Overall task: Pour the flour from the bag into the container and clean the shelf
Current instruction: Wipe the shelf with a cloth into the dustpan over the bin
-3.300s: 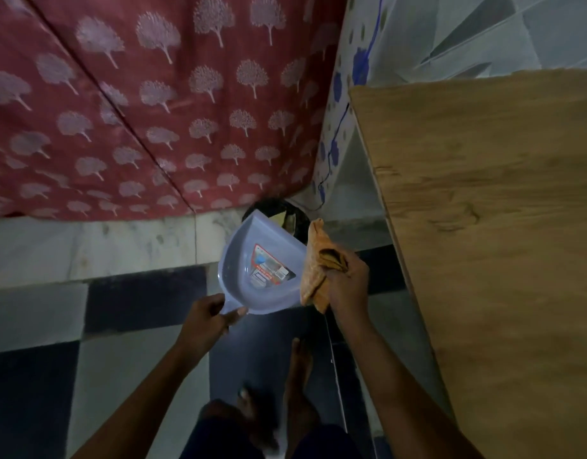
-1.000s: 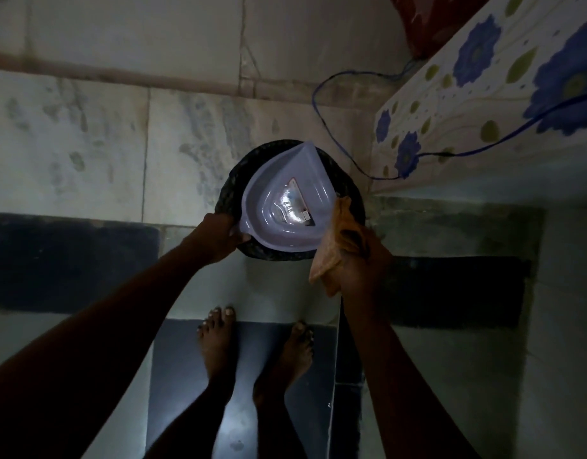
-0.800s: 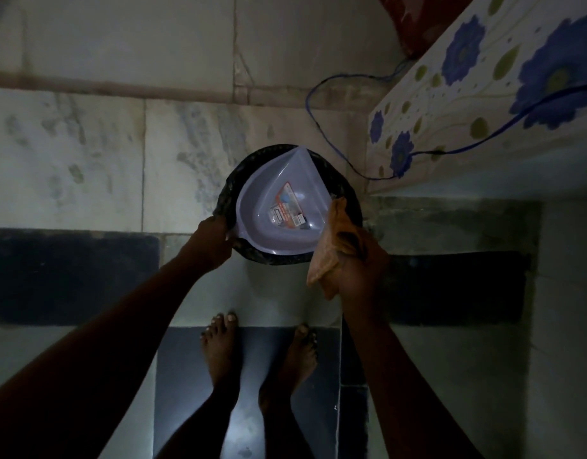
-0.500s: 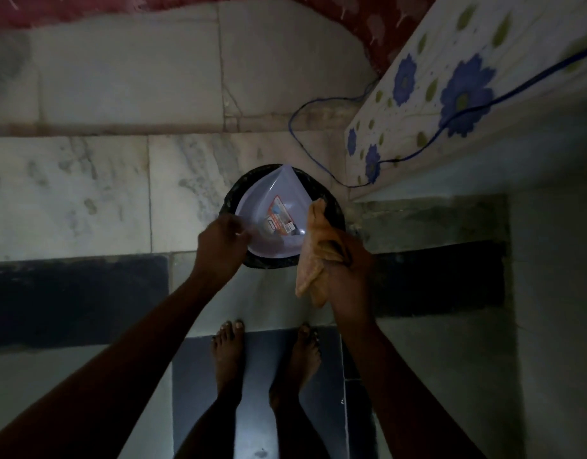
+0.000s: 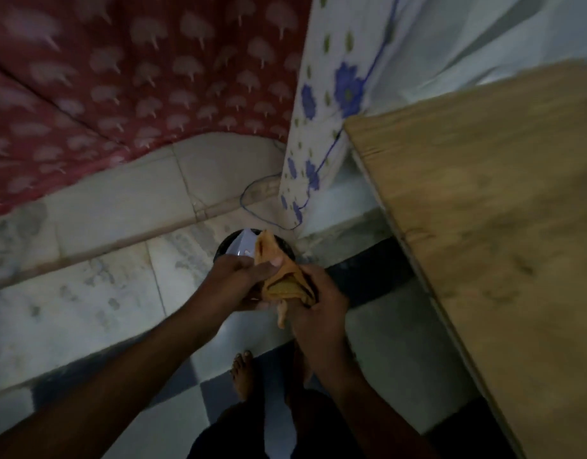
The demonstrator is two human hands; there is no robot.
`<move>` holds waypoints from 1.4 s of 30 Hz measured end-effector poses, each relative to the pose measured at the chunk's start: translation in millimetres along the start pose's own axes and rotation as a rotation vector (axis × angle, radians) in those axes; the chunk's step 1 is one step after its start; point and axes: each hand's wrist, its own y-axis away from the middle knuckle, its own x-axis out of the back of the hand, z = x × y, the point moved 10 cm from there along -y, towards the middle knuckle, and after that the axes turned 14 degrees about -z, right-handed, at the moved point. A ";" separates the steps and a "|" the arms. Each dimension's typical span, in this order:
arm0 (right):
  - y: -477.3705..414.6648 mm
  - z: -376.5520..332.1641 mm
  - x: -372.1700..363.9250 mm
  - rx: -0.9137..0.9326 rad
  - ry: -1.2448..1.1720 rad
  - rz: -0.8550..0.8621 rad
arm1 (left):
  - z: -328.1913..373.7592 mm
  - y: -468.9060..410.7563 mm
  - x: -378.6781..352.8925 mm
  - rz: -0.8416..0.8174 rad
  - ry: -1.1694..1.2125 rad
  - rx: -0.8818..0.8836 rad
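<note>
My left hand (image 5: 241,279) grips the near end of a pale blue dustpan (image 5: 241,245), and its thumb lies against the cloth. The dustpan tips steeply into a black round bin (image 5: 223,250) on the floor, and only its far part shows past my hand. Bunched in the grip of my right hand (image 5: 320,298) is an orange cloth (image 5: 282,286), right beside the left hand and over the bin's near rim. The wooden shelf top (image 5: 490,210) lies to the right of both hands. No flour bag or container is in view.
A red patterned curtain (image 5: 120,77) hangs at the back left. A white cloth with blue flowers (image 5: 325,111) drapes beside the shelf, and a blue cable (image 5: 252,200) loops behind the bin. My bare feet (image 5: 241,369) stand on the checkered floor.
The view has lifted, so the shelf and curtain show again. My hands have come together over the bin, the left thumb now touches the cloth, and less of the dustpan shows.
</note>
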 end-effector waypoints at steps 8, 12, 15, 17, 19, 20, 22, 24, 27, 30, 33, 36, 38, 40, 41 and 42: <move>65.4 -94.2 93.0 0.232 -0.222 0.086 | 107.2 70.9 -71.6 -0.033 -0.313 -0.194; 90.8 -95.4 157.1 0.182 -0.347 0.277 | 146.0 80.2 -129.7 -0.168 -0.286 -0.261; 89.0 -75.4 188.0 -0.013 -0.505 0.285 | 166.0 71.0 -173.9 -0.239 -0.226 -0.255; 85.3 -53.5 198.9 -0.163 -0.746 0.222 | 178.5 57.1 -210.3 -0.298 -0.209 -0.231; 80.2 -42.4 200.5 -0.205 -1.098 0.129 | 187.9 44.2 -242.0 -0.352 -0.211 -0.207; 77.9 -38.7 207.9 -0.205 -1.180 0.099 | 191.7 36.8 -258.1 -0.383 -0.225 -0.192; 77.6 -34.4 230.5 -0.185 -1.231 0.118 | 189.7 22.3 -283.6 -0.433 -0.252 -0.132; 77.1 -32.4 261.4 -0.111 -1.252 0.179 | 184.9 3.2 -303.4 -0.454 -0.304 -0.074; 73.0 -26.2 304.8 -0.040 -1.180 0.245 | 179.3 -24.0 -319.1 -0.426 -0.396 -0.020; 65.3 -10.4 330.5 -0.087 -1.077 0.291 | 174.9 -53.5 -320.2 -0.378 -0.426 0.025; 54.7 3.2 346.4 -0.153 -0.962 0.359 | 176.7 -78.6 -318.4 -0.352 -0.492 0.013; 41.9 17.1 349.2 -0.225 -0.890 0.428 | 184.1 -97.7 -315.6 -0.292 -0.589 -0.068; 29.0 25.7 350.6 -0.268 -0.808 0.462 | 192.5 -111.6 -313.5 -0.249 -0.621 -0.136; 14.9 29.8 355.9 -0.327 -0.616 0.492 | 201.1 -129.7 -306.5 -0.209 -0.686 -0.202; 9.0 29.6 359.6 -0.367 -0.480 0.484 | 203.1 -140.9 -301.2 -0.182 -0.745 -0.220; 3.8 26.6 361.5 -0.412 -0.341 0.451 | 204.1 -149.9 -296.6 -0.153 -0.837 -0.210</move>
